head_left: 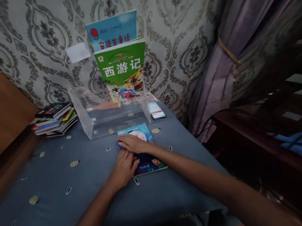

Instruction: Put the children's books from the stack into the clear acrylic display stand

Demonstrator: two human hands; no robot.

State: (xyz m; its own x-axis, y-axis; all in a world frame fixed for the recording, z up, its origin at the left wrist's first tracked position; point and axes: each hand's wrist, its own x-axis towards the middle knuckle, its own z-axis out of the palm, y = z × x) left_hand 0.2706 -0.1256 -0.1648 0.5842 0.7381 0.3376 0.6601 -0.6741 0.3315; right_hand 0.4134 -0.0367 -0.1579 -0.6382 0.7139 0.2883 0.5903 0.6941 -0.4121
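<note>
- Your left hand [123,168] rests on the blue book [145,161], fingers flat.
- Your right hand [133,143] lies farther, fingers extended flat too.
- Clear rack [111,115] stands beyond.

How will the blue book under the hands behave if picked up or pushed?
The book looks thin, so it's probably light and may bend somewhat when lifted. Lying flat on the tablecloth, it would likely slide rather than tip.

Flat book [148,161] lies on table [56,171]; left hand [122,169] and right hand [133,143] upon it. Display stand [83,118] behind — front upright book [124,75] in its right part, rear upright book [113,27] behind that. Book stack [56,120] left of stand — curtain [209,80] to the right.
</note>
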